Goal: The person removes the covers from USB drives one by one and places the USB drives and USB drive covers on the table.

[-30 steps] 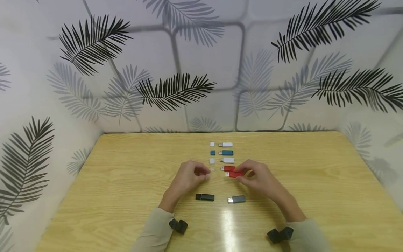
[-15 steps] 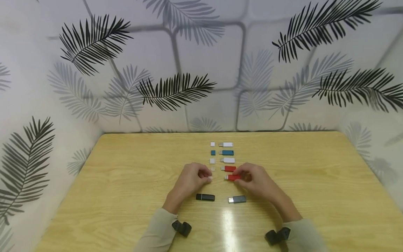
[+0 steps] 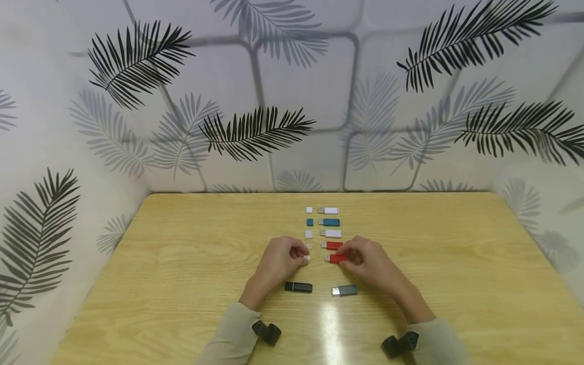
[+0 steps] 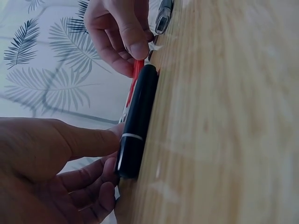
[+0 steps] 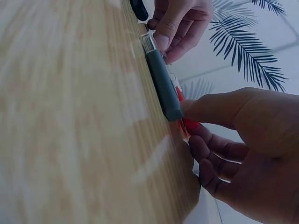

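My left hand [image 3: 279, 259] pinches a small whitish cap [image 3: 306, 258] between thumb and fingertips. Across a short gap, my right hand [image 3: 371, 259] pinches the back end of a red USB stick [image 3: 335, 258], its metal plug pointing left at the cap. Just behind it lies a second red USB stick [image 3: 331, 246], with a clear cap [image 3: 309, 246] to its left. In the left wrist view, a black USB stick [image 4: 135, 123] hides part of the left fingertips. The right wrist view has a grey USB stick [image 5: 162, 81] in front of the red one.
Farther back, a white USB stick [image 3: 333, 233], a blue one [image 3: 331, 222] and another white one [image 3: 331, 210] form a column. Their caps, white [image 3: 308, 234], blue [image 3: 309, 222] and white [image 3: 309, 210], line up on the left. A leaf-patterned wall [image 3: 301, 162] stands behind the wooden table [image 3: 191, 253].
My right hand has drawn the red USB stick toward me and slightly left, apart from the other red one. My left hand has shifted right and nearer with the cap.
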### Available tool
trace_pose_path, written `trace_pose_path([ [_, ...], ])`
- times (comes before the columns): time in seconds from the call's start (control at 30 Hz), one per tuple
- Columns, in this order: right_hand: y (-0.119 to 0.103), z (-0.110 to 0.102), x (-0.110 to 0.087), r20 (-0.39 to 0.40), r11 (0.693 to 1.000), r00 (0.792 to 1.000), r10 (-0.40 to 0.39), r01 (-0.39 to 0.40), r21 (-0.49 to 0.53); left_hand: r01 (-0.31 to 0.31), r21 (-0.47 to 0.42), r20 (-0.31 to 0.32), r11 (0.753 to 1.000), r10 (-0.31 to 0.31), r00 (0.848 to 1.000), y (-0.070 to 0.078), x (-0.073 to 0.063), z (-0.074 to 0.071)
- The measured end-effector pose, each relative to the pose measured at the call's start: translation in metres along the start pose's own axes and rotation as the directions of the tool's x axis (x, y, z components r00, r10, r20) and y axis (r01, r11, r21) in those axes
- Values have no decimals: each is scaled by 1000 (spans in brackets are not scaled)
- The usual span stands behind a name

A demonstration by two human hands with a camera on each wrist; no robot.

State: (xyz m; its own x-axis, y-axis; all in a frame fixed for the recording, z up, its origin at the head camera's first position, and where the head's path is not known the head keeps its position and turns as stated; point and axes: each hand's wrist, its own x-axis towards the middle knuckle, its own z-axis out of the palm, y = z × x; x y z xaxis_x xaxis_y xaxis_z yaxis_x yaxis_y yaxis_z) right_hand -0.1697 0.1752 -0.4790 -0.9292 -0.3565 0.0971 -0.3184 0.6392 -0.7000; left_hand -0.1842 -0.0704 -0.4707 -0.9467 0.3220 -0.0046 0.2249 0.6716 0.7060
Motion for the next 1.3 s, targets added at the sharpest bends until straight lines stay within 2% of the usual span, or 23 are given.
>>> trace_pose_path([
  [0.53,-2,3,2,-3,999,999,32,-32,-26,23,-19,-21,1000,-23,1000,2,2,2],
  [0.87,-3,-1,2,13,999,999,45,-45,-17,4,-52,-22,999,-5,1000,-1,2,-1],
  [1.07,-3,-4,0,-20,1000,1000,9,-9,20,-1,-105,-17,994,-1,1000,-4,-1,-5],
  [1.3,-5,-4,-4,-63,994,996,-62,67,81,-37,-198,-19,980,34,999,-11,-3,-7],
])
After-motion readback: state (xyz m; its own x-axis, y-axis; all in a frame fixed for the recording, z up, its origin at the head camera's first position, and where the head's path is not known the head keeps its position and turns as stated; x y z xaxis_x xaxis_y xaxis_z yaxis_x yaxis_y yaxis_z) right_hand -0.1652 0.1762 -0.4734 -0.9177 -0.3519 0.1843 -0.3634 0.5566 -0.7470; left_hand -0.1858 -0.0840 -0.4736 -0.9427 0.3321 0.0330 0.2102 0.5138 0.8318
